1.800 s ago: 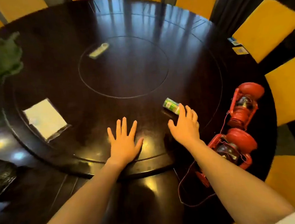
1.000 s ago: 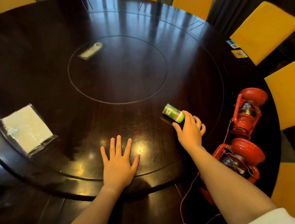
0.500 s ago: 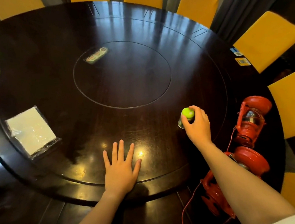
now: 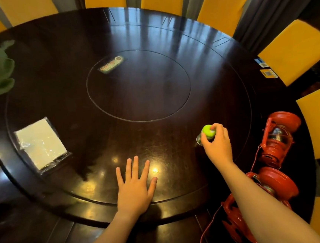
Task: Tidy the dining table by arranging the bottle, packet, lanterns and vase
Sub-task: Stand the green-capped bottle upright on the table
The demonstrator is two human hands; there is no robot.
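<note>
Two hands over a round dark wooden dining table (image 4: pixel 57 58).
Small clear bottle with a lime-green cap (image 4: pixel 206 132), lying on its side a second ago, now stands upright at right centre, right hand (image 4: pixel 218 145) closed around it; left hand (image 4: pixel 135 189) stays flat, fingers spread, lower centre. White plastic-wrapped packet (image 4: pixel 41 143) centre left; two red metal lanterns (image 4: pixel 277 140), lower right, lie beside the right forearm.

1. Left hand (image 4: pixel 135 189) lies flat, palm down, fingers spread, on the near edge of the turntable (image 4: pixel 156 137)
2. Right hand (image 4: pixel 218 145), farther along that edge, curls its fingers around the bottle (image 4: pixel 206 132), forearm extended
</note>
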